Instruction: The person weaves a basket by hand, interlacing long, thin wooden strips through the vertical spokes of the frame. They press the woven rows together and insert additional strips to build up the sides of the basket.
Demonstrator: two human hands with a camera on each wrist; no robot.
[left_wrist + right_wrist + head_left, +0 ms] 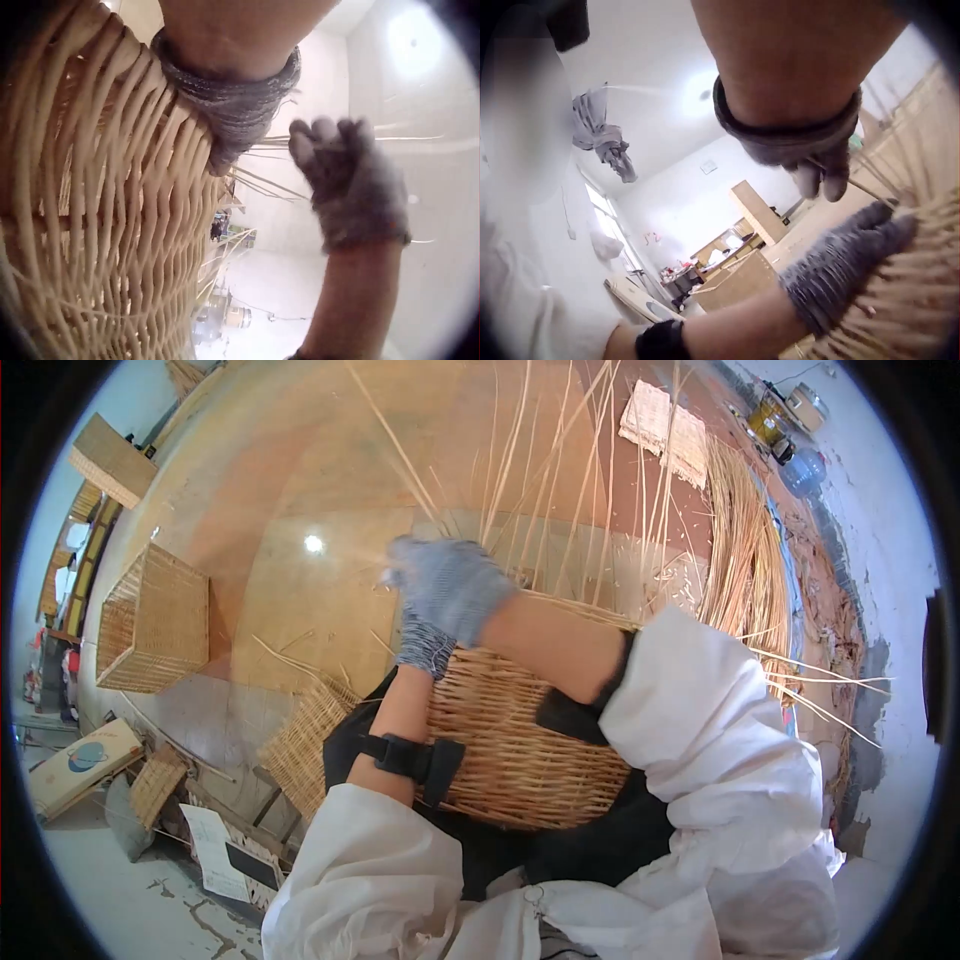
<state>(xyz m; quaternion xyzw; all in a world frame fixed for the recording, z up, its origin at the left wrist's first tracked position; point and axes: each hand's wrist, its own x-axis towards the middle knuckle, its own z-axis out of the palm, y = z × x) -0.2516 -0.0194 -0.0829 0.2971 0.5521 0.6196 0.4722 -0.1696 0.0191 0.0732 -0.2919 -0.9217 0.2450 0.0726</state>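
Observation:
A half-woven wicker basket (pixel 520 750) lies tilted on the person's lap, long unwoven strands rising from its far rim. The left hand (pixel 847 255), in a grey knit glove, grips the basket's rim, its fingertips at the base of the strands. In the head view it is partly hidden behind the right hand. The right hand (pixel 450 588), gloved too and slightly blurred, is raised just past the rim. Its fingers curl round a thin wicker strand (pixel 866 189) that runs back toward the rim by the left fingertips.
A bundle of long wicker strands (pixel 745 550) lies at the right, beside a folded pale mat (pixel 663 432). A finished-looking basket (pixel 155 620) stands at the left. Near the left knee is a woven piece (pixel 305 740). A phone (pixel 252 865) and paper (pixel 212 850) lie lower left.

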